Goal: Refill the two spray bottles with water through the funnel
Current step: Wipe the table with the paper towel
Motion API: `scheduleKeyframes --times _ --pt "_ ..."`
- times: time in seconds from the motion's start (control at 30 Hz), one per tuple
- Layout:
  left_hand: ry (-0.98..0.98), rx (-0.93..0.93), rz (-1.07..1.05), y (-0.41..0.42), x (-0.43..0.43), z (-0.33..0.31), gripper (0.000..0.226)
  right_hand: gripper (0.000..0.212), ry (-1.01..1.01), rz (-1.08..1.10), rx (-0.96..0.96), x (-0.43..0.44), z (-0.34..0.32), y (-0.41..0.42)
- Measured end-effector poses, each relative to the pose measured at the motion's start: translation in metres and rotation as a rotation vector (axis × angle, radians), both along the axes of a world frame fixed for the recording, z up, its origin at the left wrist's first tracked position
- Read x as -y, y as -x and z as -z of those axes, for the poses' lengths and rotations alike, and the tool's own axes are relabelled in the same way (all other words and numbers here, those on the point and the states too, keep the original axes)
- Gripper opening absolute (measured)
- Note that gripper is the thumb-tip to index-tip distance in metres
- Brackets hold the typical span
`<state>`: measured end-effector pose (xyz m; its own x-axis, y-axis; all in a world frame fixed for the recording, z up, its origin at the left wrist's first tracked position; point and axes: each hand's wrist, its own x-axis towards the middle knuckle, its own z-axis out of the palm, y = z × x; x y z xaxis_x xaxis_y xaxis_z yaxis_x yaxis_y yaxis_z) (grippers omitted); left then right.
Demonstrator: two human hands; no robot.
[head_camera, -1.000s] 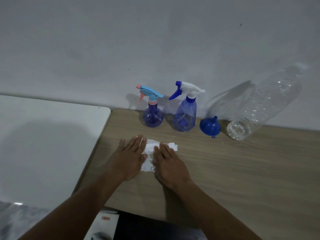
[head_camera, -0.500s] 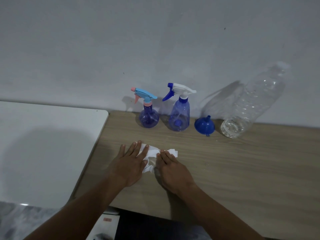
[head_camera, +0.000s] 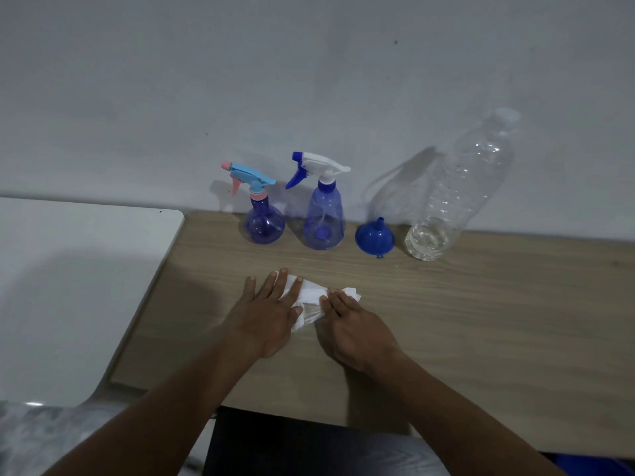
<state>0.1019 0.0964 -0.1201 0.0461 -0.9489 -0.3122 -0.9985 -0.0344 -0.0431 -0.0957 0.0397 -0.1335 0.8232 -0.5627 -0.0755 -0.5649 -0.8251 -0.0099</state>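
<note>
Two spray bottles stand at the back of the wooden table (head_camera: 481, 321) by the wall: a round purple one with a light-blue and pink trigger head (head_camera: 263, 223) and, to its right, a taller blue one with a white and blue head (head_camera: 323, 221). A blue funnel (head_camera: 374, 238) lies mouth-down beside them. Right of it a large clear water bottle (head_camera: 453, 204) holds a little water at the bottom. My left hand (head_camera: 266, 316) and my right hand (head_camera: 354, 329) rest flat on a crumpled white tissue (head_camera: 311, 297) in front of the bottles, fingers spread.
A white table (head_camera: 75, 286) adjoins the wooden one on the left. A plain grey wall (head_camera: 309, 80) runs right behind the bottles. A dark surface (head_camera: 292, 448) shows below the table's near edge.
The view has shifted slightly. Both hands stay on the tissue, which has bunched a little more between them. The bottles and funnel have not moved.
</note>
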Motion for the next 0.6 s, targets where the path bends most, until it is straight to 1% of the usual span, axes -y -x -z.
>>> scheduleKeyframes --times 0.1,0.2,0.37,0.47,0.53,0.6 --pt "-0.002 -0.013 0.002 0.020 0.012 -0.001 0.062 0.060 0.014 0.006 -0.014 0.009 0.000 0.018" --pt "-0.002 -0.006 0.019 0.041 0.025 -0.003 0.062 0.068 0.011 0.020 -0.034 0.019 0.000 0.038" --pt "-0.003 -0.035 0.027 0.086 0.056 -0.006 0.062 0.059 0.034 0.063 -0.007 0.042 -0.007 0.081" --pt "-0.003 -0.042 0.035 0.115 0.078 -0.007 0.063 0.063 0.018 0.089 -0.026 0.060 -0.003 0.110" --pt "0.000 -0.037 0.042 0.135 0.090 -0.006 0.063 0.064 0.021 0.130 -0.001 0.069 -0.004 0.128" --pt "0.003 -0.039 0.045 0.155 0.098 -0.004 0.063 0.060 0.005 0.173 0.053 0.074 -0.010 0.147"
